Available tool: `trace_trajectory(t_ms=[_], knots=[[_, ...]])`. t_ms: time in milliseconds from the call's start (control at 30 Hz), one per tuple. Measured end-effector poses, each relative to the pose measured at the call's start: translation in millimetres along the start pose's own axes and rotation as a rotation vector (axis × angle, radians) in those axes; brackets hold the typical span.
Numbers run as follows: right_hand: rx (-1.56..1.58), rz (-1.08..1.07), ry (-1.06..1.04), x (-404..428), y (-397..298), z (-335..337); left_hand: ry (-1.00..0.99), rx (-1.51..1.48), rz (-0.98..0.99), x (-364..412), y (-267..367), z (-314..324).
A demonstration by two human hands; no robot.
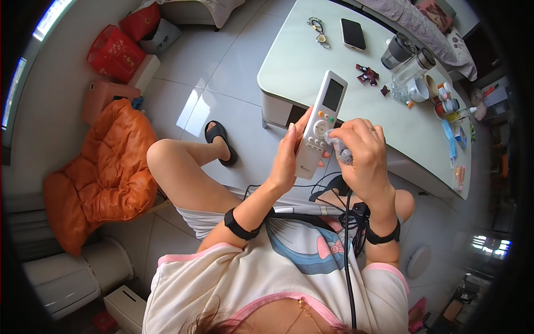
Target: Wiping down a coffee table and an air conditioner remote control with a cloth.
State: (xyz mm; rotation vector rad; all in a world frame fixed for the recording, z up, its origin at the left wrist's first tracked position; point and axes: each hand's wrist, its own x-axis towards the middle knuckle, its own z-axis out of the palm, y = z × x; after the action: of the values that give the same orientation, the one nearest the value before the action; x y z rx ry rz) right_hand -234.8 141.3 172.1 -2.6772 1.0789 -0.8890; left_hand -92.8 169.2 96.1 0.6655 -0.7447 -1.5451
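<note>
My left hand (288,152) holds a white remote control (311,156) from its left side, with fingertips showing past its right edge. The remote is tilted, its dark display toward the coffee table and its buttons facing up at me. In my right hand (363,148) a small wad of grey cloth (343,151) is pinched between thumb and fingers. The cloth is at the remote's right edge, beside the round button pad; whether it touches the surface is hard to tell. Both hands are above my lap, near the table's edge.
On the pale coffee table (288,54) lie a smartphone (353,34), bracelets (320,33) and small dark red packets (368,76). A glass jar (411,67), a mug (418,89) and small bottles stand at its right. A black cable (347,250) hangs down my front. An orange cushioned chair (112,167) is leftward.
</note>
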Motion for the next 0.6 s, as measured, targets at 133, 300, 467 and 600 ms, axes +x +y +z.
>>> trace_trajectory(t_ms=[133,300,467,600], knots=[[0.088,-0.03,0.069,0.9,-6.8,12.0,0.035,0.038,0.042,2.6,-0.8,2.1],[0.048,0.004,-0.009,-3.7,-3.8,17.5,0.047,0.023,0.045,2.0,-1.8,0.8],[-0.057,0.069,0.099,-6.7,-2.4,17.4,-0.114,-0.233,0.008,3.2,1.7,-6.2],[0.003,-0.052,0.11,-12.0,-22.4,29.1,0.021,-0.278,0.027,8.0,1.3,2.9]])
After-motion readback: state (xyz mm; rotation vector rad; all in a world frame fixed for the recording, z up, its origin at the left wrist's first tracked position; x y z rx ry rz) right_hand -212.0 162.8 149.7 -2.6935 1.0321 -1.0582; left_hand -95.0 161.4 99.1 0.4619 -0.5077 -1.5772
